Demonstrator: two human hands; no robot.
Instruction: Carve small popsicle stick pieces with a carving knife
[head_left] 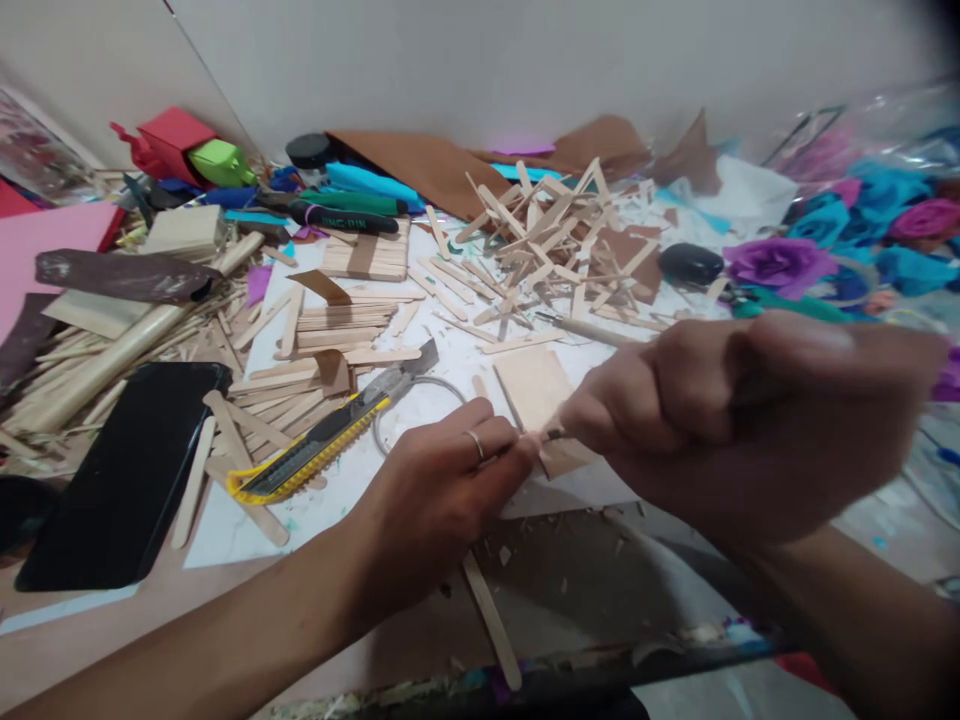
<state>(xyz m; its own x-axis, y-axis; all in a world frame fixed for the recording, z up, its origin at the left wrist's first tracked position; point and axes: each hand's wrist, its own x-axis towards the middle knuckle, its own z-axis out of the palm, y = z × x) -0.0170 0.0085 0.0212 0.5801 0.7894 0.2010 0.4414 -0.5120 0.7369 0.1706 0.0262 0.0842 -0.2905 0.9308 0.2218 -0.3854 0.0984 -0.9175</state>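
My left hand (457,480), with a ring on one finger, is closed in a pinch around a wooden craft stick (491,620). The stick's lower end sticks out below the hand. My right hand (697,430) is curled into a fist, its fingertips close to those of my left. Between them shows a small dark tip (553,435); the rest of what the right hand holds is hidden. Just behind the fingers lies a flat wooden block (534,385) on white paper. A thin tool with a pale handle (589,328) lies beyond, partly behind the right hand.
A yellow utility knife (322,450) lies left of my hands, beside bundled craft sticks (337,325). A heap of loose sticks (547,235) is behind. At left are a black phone (124,475) and thin wood strips; at right, paper flowers (780,255). The table edge is near me.
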